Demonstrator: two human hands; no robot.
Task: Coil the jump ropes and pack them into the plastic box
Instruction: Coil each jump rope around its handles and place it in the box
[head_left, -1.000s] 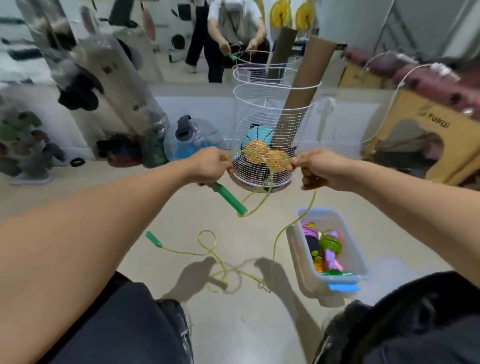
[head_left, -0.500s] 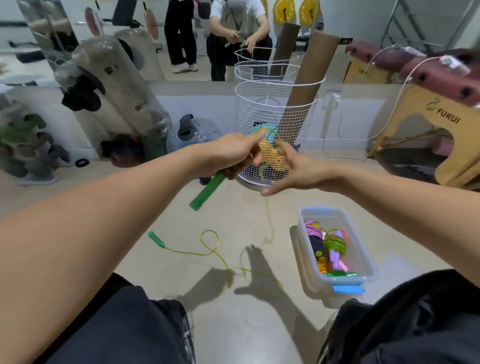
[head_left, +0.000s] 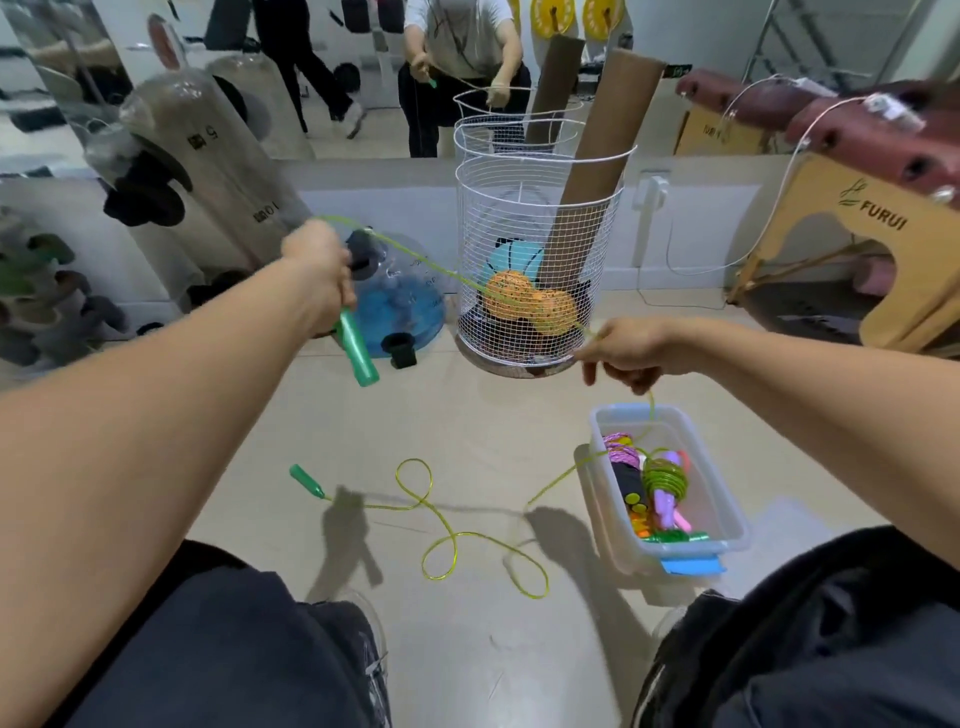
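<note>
So we've got the yellow-green jump rope (head_left: 415, 258) stretched in the air between both hands, with the rest of it trailing down over the plastic box (head_left: 727, 519) and lying in loose loops on the floor (head_left: 441, 415), ending at the second green handle (head_left: 306, 480). The box sits on the floor by our right knee and already holds a few coiled ropes, a pink one and a green one among them.

For this step, our take is that each wrap should be the same length: keep the span taut, bring the right hand across to the left, lay the loop in the left palm, then slide back out along the cord. Those floor loops look like they could knot if we yank, so feed slowly.

Our left hand (head_left: 319, 275) is up and out to the left, fingers wrapped in a fist around the first green handle (head_left: 356, 348), which pokes out below. Our right hand (head_left: 628, 348) is lower, just in front of the wire basket (head_left: 540, 249), palm down, fingers pinching the cord, though which fingertips do the pinching is hard to tell from this angle. Both arms are nearly straight.
</note>
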